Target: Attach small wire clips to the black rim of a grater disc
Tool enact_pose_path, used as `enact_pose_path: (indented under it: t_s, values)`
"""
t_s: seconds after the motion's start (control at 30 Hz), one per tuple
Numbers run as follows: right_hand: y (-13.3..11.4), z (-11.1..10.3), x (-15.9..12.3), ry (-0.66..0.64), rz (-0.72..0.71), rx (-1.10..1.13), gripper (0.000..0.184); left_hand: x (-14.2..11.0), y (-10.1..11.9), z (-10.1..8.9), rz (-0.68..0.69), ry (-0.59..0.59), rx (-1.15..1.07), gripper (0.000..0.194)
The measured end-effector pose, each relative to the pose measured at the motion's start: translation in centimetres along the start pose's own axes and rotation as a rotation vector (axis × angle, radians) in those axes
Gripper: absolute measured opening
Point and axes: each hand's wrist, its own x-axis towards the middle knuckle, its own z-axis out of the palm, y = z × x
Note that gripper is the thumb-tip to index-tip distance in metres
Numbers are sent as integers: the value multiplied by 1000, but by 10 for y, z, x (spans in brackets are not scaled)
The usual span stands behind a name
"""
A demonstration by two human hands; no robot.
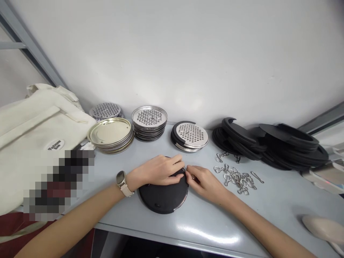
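A black round disc [165, 197] with a thin shiny rim along its lower right lies flat on the table in front of me. My left hand [161, 171], with a watch on its wrist, rests over the disc's upper part, fingers curled and closed at its upper right edge. At that same edge my right hand [202, 181] pinches a small metal wire clip [184, 168], mostly covered by the fingers. The two hands' fingertips nearly meet there. Right of my right hand, several metal wire clips [236, 179] lie in a loose pile.
Along the wall stand gold-toned round lids [110, 130], stacked grater discs [149, 118], a grater disc with a black rim [192, 134], and black plastic rings [290, 143]. A cream bag [34, 122] sits left. A beige rounded object [322, 227] is at the lower right.
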Motion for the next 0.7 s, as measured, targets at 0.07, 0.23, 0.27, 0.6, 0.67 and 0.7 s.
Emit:
enact_pose_path:
  t_s: [0.07, 0.23, 0.27, 0.6, 0.67, 0.7]
  values:
    - [0, 0, 0, -1, -4, 0, 25, 0, 0, 0, 2, 0, 3, 19]
    - [0, -1, -1, -1, -13, 2, 24, 0, 0, 0, 7, 2, -6, 20]
    - [-1, -2, -1, -1, -15, 0, 24, 0, 0, -1, 8, 3, -7, 20]
    - [1, 1, -1, 2, -17, -26, 25, 0, 0, -1, -8, 1, -12, 21]
    - [1, 1, -1, 4, -16, -31, 25, 0, 0, 0, -17, -1, -21, 21]
    - [1, 1, -1, 7, -17, -31, 24, 0, 1, 0, -24, -3, -26, 22]
